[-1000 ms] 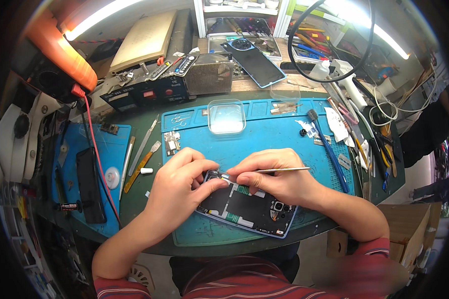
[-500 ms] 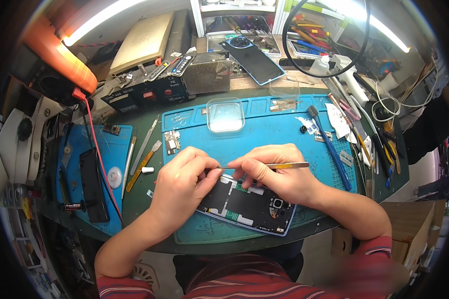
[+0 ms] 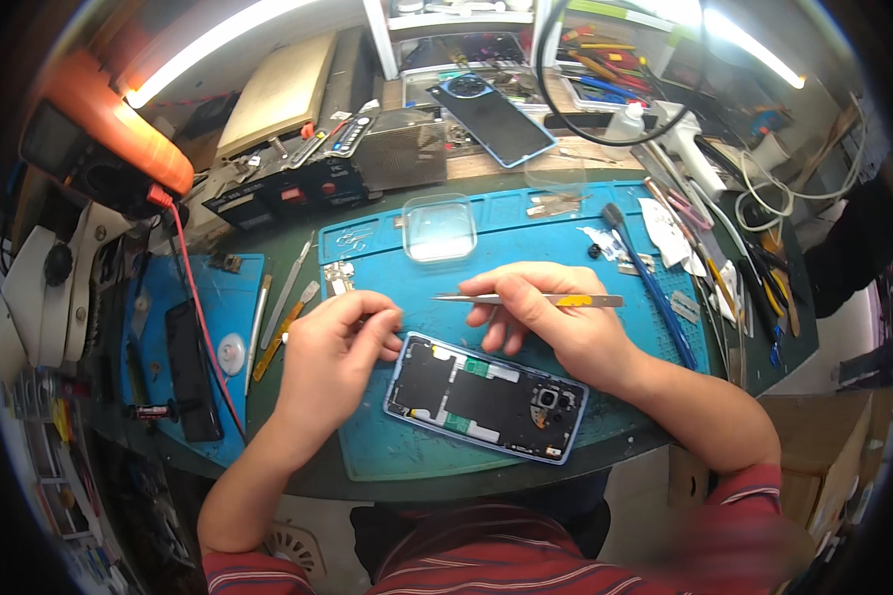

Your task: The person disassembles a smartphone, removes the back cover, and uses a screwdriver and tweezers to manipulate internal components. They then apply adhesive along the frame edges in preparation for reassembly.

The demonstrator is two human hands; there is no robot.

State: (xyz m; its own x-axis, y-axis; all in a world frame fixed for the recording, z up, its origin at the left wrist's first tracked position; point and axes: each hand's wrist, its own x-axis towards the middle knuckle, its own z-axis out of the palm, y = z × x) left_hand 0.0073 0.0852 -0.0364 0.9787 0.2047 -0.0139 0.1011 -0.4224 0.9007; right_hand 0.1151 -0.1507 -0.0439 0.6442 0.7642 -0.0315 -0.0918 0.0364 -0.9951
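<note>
Blue mat (image 3: 541,246), roomy between box (image 3: 440,232) and phone (image 3: 491,399) edge; right-hand grip (image 3: 564,322) around tweezers (image 3: 590,300), left-hand grip (image 3: 339,342) unclear

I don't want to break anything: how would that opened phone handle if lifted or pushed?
The opened phone is probably stiff, being a flat, blue-rimmed slab. Its uncovered inner parts look fragile. Lying flat on the blue mat, it would likely slide rather than tip.
</note>
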